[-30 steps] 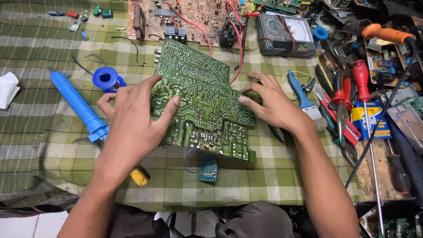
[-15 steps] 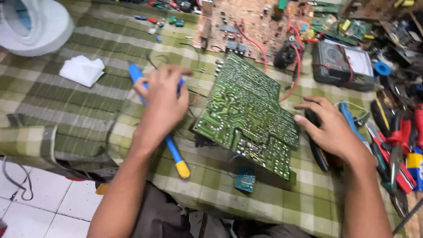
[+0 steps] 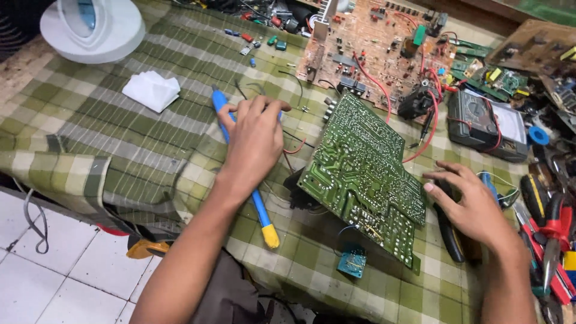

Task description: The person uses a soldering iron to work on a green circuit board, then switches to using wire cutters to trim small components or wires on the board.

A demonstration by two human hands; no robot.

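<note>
Two hands at work: head view, the only view, looking down on a bench under a green checked cloth.
Left hand: fingers curled down over a blue tool with a yellow end; the tool's barrel passes under the palm and its yellow tip sticks out toward the person's body. Whether the fingers have closed round it or only rest on it, I cannot tell.
Right hand: fingers spread and loose, holding nothing; it lies flat over a dark-handled tool, just beside the board's right edge.
Green circuit board: between the two hands, solder side up, tilted, propped on parts underneath; neither hand grips it, and the right fingertips come close to its edge.
Work stage, as a judgement: the board looks laid out for solder-side work; no tool tip is on the board, so work on the joints looks not yet begun.
Beyond the left hand: a folded white cloth and a white round lamp base.
Beyond the board: a brown circuit board with red wires, and a dark multimeter.
Outside the right hand: red-handled pliers among other hand tools.
Near the board's lower corner: a small blue module on the cloth.
</note>
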